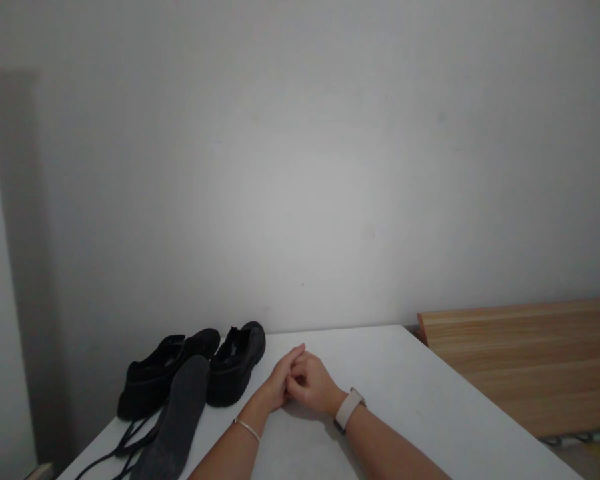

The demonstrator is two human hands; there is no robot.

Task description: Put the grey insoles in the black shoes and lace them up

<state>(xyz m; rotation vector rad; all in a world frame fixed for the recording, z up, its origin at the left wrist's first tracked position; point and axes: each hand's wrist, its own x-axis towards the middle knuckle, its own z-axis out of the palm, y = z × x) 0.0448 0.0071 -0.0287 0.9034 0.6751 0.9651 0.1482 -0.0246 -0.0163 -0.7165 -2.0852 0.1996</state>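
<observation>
My left hand (280, 380) and my right hand (314, 383) are clasped together above the white table (400, 400), their fingers folded against each other. No object shows between them. A thin bracelet circles my left wrist, and a watch with a pale strap (349, 409) is on the right one. Nearest to my left hand stands a black shoe (233, 373). Further left is a second black shoe (153, 380). In front of the pair lies a dark grey insole (183, 413), with black shoelaces (125, 443) loose beside it.
A pale wall (320, 167) rises directly behind the table. To the right, past the table's slanting edge, is a wooden headboard-like panel (520, 367). At the far left there is a white vertical surface (0, 333).
</observation>
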